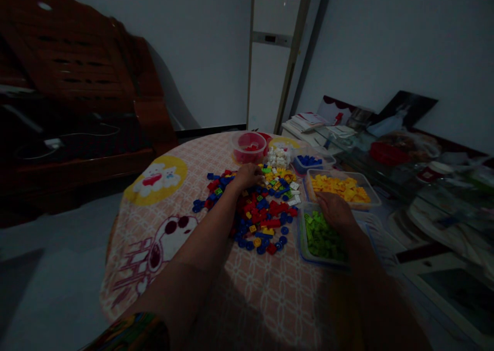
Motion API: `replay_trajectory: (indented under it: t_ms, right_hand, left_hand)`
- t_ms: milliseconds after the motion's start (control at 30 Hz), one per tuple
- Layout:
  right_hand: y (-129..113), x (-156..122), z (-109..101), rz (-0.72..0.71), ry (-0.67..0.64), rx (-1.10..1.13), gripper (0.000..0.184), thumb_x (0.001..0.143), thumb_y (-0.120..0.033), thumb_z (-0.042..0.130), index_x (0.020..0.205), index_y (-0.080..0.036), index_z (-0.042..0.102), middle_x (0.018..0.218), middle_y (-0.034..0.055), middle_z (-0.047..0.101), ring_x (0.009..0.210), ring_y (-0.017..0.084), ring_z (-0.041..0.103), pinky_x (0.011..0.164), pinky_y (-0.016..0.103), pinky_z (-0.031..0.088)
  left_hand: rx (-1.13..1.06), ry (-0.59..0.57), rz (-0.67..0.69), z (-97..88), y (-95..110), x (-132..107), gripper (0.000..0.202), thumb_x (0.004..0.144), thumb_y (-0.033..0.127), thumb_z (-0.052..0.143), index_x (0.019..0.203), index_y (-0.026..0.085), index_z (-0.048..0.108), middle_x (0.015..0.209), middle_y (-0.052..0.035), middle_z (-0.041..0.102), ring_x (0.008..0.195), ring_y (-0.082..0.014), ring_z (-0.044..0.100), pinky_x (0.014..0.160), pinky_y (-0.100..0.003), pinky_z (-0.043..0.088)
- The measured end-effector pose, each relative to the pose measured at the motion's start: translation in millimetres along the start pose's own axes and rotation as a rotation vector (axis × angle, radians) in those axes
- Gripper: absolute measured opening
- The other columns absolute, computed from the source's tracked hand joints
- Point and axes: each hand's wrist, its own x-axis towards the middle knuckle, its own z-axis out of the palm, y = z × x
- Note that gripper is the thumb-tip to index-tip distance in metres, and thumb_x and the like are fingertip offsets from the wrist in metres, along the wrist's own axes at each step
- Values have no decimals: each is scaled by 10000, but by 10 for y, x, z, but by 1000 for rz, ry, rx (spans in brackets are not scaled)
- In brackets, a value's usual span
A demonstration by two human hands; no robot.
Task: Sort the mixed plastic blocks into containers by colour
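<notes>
A heap of small plastic bricks (266, 212) in red, blue, yellow and green lies on a round table (162, 238) with a patterned cloth. My left hand (248, 176) reaches into the far side of the heap, fingers curled down onto the bricks. What it grips, if anything, is hidden. My right hand (336, 212) rests over a clear tub of green bricks (320, 238), fingers bent down into it.
More tubs stand behind the heap: yellow bricks (341, 186), blue bricks (311, 161), white bricks (278, 156) and a round red-brick tub (249, 147). A cluttered glass table (405, 171) is at the right. Dark wooden furniture (77, 93) is at the left.
</notes>
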Motion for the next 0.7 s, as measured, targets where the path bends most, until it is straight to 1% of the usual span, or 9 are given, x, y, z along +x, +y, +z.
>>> replay_trajectory:
  t_ms: [100, 233, 333, 433, 500, 633, 700]
  right_hand:
    - [-2, -2, -4, 12, 1, 5, 422, 1003, -224, 346, 1176, -161, 726, 1193, 160, 734, 1107, 267, 664, 1012, 392, 473]
    - [-1, -5, 7, 7, 7, -12, 419, 1008, -222, 349, 1178, -157, 726, 1189, 147, 740, 1124, 255, 664, 1022, 372, 467]
    - [4, -3, 17, 13, 14, -22, 401, 996, -209, 375, 1183, -166, 728, 1205, 137, 738, 1138, 252, 663, 1025, 367, 466]
    - [16, -3, 29, 8, 24, -18, 397, 998, -212, 376, 1172, -169, 730, 1193, 138, 741, 1107, 254, 674, 1005, 369, 480]
    - [24, -3, 39, -1, 25, -11, 398, 1004, -215, 367, 1156, -169, 731, 1177, 136, 746, 1084, 254, 680, 989, 371, 490]
    - [31, -6, 49, -1, 24, -16, 398, 1016, -228, 360, 1158, -173, 728, 1188, 132, 744, 1092, 250, 677, 987, 364, 489]
    - [30, -10, 46, -5, 33, -24, 390, 1015, -226, 368, 1175, -178, 721, 1200, 125, 741, 1110, 240, 673, 1003, 349, 476]
  left_hand:
    - [-45, 9, 23, -13, 12, 7, 214, 815, 266, 654, 907, 150, 808, 835, -60, 769, 780, -187, 670, 729, -257, 478]
    - [-157, 2, 24, -8, 22, 9, 239, 819, 275, 620, 857, 135, 809, 692, -24, 730, 686, -163, 643, 652, -235, 462]
    - [-286, 4, -16, 24, 28, 10, 246, 798, 276, 634, 903, 139, 810, 660, 4, 721, 661, -153, 651, 631, -219, 480]
    - [-425, 35, -72, 71, 56, 46, 277, 815, 227, 620, 1004, 146, 806, 716, 0, 750, 677, -155, 684, 665, -226, 525]
    - [-500, 89, -116, 95, 103, 113, 308, 819, 170, 609, 1061, 147, 798, 782, -17, 774, 721, -165, 711, 710, -242, 552]
    - [-567, 217, -164, 78, 262, 357, 347, 812, 123, 638, 1131, 140, 775, 961, -63, 796, 868, -192, 741, 842, -290, 571]
    - [-553, 235, -142, 36, 343, 485, 346, 811, 133, 655, 1140, 122, 763, 1039, -87, 788, 946, -216, 735, 893, -321, 567]
